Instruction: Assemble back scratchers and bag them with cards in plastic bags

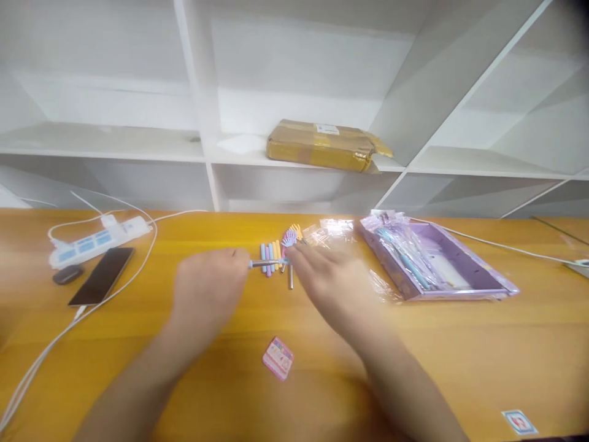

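Note:
Between my two hands, above the wooden table, is a thin metal rod (271, 262) lying sideways. My left hand (211, 279) is closed round its left end, where a bit of blue shows. At its right end, by a light blue tip, are the fingers of my right hand (329, 276), pressed together; the exact grip is blurred. Behind the rod lie several pastel sticks (269, 252) in a row. A purple hand-shaped piece (289, 237) and a yellow one (296, 230) lie beyond my right fingertips. Another metal rod (291, 277) points toward me.
A purple tray (485, 279) holds bagged pieces (407, 255) at the right, with clear bags (338, 228) beside it. A pink card (278, 358) lies in front. Power strip (99, 242), cables and phone (102, 276) are left. A taped box (322, 146) sits on the shelf.

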### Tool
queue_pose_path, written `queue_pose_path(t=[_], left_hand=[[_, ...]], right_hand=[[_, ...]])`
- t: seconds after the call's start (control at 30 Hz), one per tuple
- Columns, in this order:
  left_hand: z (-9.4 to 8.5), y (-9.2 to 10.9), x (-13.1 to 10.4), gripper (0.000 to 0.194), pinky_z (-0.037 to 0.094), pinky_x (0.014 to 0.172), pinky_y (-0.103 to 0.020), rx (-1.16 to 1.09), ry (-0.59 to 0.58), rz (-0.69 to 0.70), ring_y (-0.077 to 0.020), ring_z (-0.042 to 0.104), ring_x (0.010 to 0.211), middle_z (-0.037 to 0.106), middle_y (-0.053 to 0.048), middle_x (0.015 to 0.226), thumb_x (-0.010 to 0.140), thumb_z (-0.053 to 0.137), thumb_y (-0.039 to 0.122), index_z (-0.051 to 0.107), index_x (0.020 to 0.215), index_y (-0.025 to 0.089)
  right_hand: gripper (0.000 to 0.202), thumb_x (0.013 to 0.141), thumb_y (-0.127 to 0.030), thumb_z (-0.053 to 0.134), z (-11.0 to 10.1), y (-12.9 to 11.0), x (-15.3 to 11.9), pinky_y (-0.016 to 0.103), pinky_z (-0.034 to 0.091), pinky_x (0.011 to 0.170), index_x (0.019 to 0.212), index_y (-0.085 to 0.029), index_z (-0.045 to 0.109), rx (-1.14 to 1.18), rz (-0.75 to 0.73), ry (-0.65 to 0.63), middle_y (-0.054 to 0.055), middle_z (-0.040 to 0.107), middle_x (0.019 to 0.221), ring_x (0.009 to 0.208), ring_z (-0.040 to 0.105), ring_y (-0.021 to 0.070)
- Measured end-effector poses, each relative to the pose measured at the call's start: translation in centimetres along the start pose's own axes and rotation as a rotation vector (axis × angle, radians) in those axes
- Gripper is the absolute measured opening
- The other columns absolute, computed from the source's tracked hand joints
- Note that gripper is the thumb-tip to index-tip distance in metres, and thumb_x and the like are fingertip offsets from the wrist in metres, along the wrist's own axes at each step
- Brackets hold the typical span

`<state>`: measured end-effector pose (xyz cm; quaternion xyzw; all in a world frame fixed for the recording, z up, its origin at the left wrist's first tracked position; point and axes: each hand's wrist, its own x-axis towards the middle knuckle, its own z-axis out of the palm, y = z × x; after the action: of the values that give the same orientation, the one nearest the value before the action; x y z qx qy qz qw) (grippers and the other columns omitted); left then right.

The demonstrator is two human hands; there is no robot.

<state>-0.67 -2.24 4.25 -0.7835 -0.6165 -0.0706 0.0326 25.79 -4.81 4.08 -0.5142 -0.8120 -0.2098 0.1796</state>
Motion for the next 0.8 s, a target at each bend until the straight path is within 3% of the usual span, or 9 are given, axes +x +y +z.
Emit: queue_pose_path(t=[0.1,0.2,0.3,0.4,0.5,0.63,0.8], left_hand=[[0.9,1.7,2.3,0.036,0.036,0.056,-0.037,0.136,-0.001,0.027,-0.0315,0.068,0.065,0.073,-0.015,0.075,0.097,0.039,0.016,0.073,0.084,0.020],[0.5,0.1,3.2,0.036,0.038,0.058,-0.036,0.195,0.027,0.024,-0.0307,0.071,0.069,0.076,-0.016,0.080,0.099,0.041,0.020,0.074,0.086,0.020],[0.2,-2.0,2.7,0.032,0.039,0.060,-0.034,0.218,0.004,0.003,-0.0297,0.073,0.073,0.078,-0.014,0.082,0.096,0.044,0.023,0.074,0.085,0.022],[0.4,-2.9,1.9,0.030,0.038,0.061,-0.034,0.224,0.013,0.008,-0.0291,0.073,0.074,0.078,-0.012,0.083,0.096,0.045,0.024,0.074,0.086,0.022],[0.7,-2.8,1.5,0.027,0.034,0.060,-0.033,0.228,0.047,0.050,-0.0275,0.072,0.073,0.078,-0.011,0.083,0.097,0.046,0.026,0.071,0.087,0.023],[0.8,-2.3,1.2,0.025,0.029,0.059,-0.033,0.210,0.106,0.137,-0.0270,0.072,0.076,0.076,-0.008,0.081,0.099,0.047,0.027,0.067,0.084,0.023],[0.8,-1.6,0.7,0.025,0.024,0.058,-0.034,0.212,0.074,0.140,-0.0286,0.073,0.072,0.076,-0.009,0.077,0.099,0.048,0.030,0.065,0.082,0.023]], right_hand=[[0.027,0.090,0.000,0.052,1.5,-2.8,3.3,0.033,0.025,0.056,0.091,-0.020,0.069,0.052,0.003,-0.136,0.006,0.071,0.079,0.065,0.058,0.0184],[0.024,0.096,-0.004,0.054,2.4,-2.0,4.2,0.031,0.024,0.058,0.102,-0.021,0.070,0.164,-0.010,-0.159,0.004,0.072,0.083,0.066,0.059,0.0165],[0.024,0.109,-0.019,0.051,2.5,-1.3,3.3,0.028,0.029,0.060,0.124,-0.023,0.069,0.325,-0.051,-0.166,0.004,0.076,0.097,0.069,0.063,0.0153],[0.029,0.112,-0.032,0.051,2.0,-1.5,2.5,0.028,0.032,0.062,0.136,-0.024,0.065,0.375,-0.057,-0.158,0.005,0.078,0.100,0.071,0.065,0.0172],[0.024,0.111,-0.024,0.048,1.2,-1.6,2.4,0.028,0.029,0.060,0.126,-0.023,0.067,0.360,-0.048,-0.192,0.003,0.076,0.090,0.068,0.063,0.0165],[0.022,0.109,-0.015,0.046,0.4,-1.1,2.2,0.031,0.020,0.057,0.106,-0.022,0.067,0.321,-0.016,-0.305,0.000,0.070,0.077,0.053,0.048,0.0123],[0.021,0.110,-0.021,0.046,0.0,-0.3,1.7,0.030,0.019,0.058,0.108,-0.025,0.066,0.351,0.012,-0.359,-0.002,0.063,0.068,0.056,0.051,0.0147]])
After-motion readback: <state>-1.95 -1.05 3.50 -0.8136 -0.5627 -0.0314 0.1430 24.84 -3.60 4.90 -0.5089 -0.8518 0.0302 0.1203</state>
